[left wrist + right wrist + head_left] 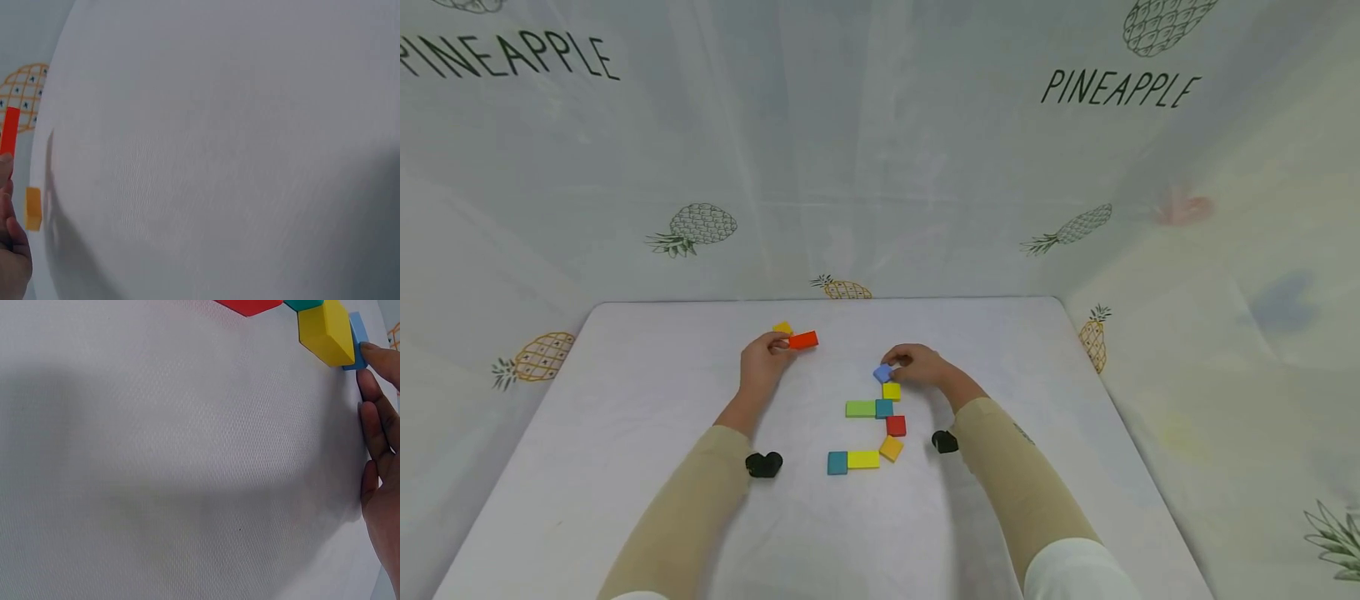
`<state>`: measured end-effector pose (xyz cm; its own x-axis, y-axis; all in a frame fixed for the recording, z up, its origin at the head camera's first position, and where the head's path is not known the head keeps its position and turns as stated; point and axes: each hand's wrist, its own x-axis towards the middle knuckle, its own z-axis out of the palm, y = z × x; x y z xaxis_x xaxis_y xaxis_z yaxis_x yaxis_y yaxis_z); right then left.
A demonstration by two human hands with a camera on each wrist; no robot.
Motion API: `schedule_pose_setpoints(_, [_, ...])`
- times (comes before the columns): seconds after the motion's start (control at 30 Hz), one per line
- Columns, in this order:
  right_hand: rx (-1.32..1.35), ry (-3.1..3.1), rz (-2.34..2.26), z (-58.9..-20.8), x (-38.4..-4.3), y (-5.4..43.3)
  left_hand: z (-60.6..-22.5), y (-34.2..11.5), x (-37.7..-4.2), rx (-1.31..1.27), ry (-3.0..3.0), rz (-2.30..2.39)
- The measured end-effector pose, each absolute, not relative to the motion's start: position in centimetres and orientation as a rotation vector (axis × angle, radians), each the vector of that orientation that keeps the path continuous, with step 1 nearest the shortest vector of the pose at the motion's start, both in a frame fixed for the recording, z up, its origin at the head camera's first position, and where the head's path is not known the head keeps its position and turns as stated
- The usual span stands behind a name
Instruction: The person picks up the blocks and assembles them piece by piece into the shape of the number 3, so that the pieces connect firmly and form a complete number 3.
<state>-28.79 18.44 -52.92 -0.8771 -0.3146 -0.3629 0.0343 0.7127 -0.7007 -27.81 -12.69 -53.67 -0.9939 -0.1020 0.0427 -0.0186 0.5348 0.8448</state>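
Near the table's far edge, my left hand (763, 364) pinches a red rectangular block (803, 340) by one end. In the left wrist view the red block (9, 131) appears raised above the table, with a yellow-orange block (33, 209) lying beyond the fingers. My right hand (919, 365) pinches a blue block (883, 373) between thumb and fingers. It sits turned at the far end of a row of blocks, right by a yellow block (891, 392). In the right wrist view, fingertips touch the blue block (356, 340) close behind the yellow block (326, 332).
The row curves toward me through a teal block (884, 409) with a green block (861, 409) at its left, a red square block (896, 426), an orange block (891, 448), a yellow bar (863, 459) and another teal block (837, 463). White cloth (1015, 350) covers the table.
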Motion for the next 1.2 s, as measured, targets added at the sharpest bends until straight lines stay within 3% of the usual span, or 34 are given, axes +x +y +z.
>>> schedule_pose_setpoints(0.73, [-0.216,2.461,-1.036,-52.9,-28.6,18.4,-53.2,-6.1,-26.8,-0.025,-2.839,-1.47])
schedule_pose_setpoints(1.2, [-0.205,2.478,-1.027,-53.1,-28.8,18.2,-53.6,-4.7,-26.7,0.002,-2.919,-1.434])
